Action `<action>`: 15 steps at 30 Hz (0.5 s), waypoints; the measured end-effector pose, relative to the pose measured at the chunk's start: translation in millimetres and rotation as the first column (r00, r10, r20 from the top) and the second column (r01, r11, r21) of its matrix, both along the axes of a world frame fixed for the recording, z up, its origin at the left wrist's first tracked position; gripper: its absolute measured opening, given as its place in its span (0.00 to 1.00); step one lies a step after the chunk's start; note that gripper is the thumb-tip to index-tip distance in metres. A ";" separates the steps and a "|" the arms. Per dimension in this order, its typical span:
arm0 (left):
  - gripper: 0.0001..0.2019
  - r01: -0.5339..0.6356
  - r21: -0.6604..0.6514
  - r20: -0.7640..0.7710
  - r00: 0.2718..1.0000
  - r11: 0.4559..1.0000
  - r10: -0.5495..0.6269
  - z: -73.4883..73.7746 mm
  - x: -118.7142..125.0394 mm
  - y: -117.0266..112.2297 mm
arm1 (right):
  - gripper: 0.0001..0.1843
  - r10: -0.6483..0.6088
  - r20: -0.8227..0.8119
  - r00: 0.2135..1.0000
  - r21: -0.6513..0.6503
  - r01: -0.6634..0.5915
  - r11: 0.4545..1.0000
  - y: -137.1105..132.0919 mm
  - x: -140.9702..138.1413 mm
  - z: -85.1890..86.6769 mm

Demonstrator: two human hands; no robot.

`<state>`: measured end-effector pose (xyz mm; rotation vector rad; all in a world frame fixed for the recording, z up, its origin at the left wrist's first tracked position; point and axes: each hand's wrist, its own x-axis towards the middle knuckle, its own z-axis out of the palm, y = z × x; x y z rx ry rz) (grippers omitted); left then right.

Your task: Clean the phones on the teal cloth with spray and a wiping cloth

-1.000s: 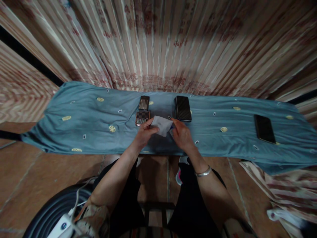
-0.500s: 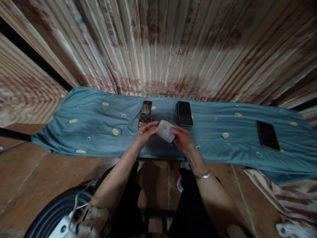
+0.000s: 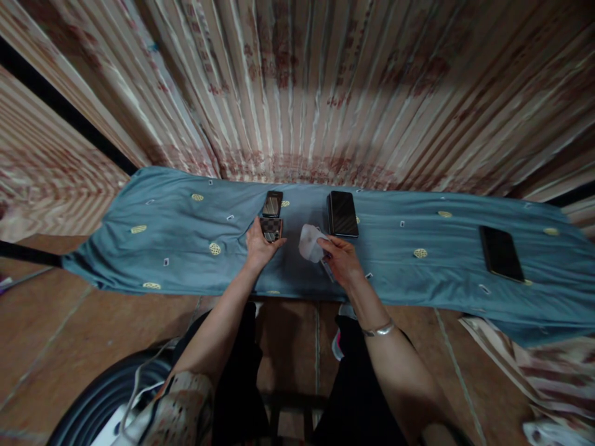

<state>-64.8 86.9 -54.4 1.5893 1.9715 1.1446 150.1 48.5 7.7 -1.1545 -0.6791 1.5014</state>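
My left hand lies around a small brown checkered item that looks like a folded phone, fingers along its left edge and thumb at its lower right corner. The item rests on the blue cloth. My right hand pinches a translucent white plastic sheet above the cloth, thumb on top. Below that hand shows a thin pale strip, partly hidden; I cannot tell what it is. Just beyond the checkered item lies a small dark phone. A black phone-like stack lies beyond my right hand.
The long blue cloth with yellow prints covers a narrow surface. Another black phone lies far right. A striped curtain hangs behind. On the floor at lower left are a coiled black hose and a white device with a cable.
My left hand has let go of the white plastic sheet and moved left to the checkered item. The right hand keeps the sheet, which is now tilted differently.
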 end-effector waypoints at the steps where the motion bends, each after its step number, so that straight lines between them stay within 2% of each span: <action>1: 0.58 -0.012 -0.034 0.008 1.000 0.999 0.012 1.8 2.7 -0.6 | 0.22 0.000 0.002 1.000 0.004 0.000 1.000 -0.1 0.0 0.3; 4: 0.62 -0.018 -0.115 0.024 0.999 0.993 0.021 9.5 9.4 -2.2 | 0.21 0.015 0.002 1.000 0.020 -0.016 1.000 -0.4 0.1 0.3; 9: 0.57 -0.040 -0.121 0.060 0.997 0.992 0.048 16.7 12.4 -1.9 | 0.21 0.034 -0.003 0.999 0.028 -0.034 0.999 -0.3 -0.8 -0.2; 15: 0.56 -0.061 -0.078 0.274 0.958 0.995 0.080 25.8 11.4 -7.7 | 0.20 0.011 -0.024 1.000 0.035 -0.010 0.999 0.6 -3.6 1.3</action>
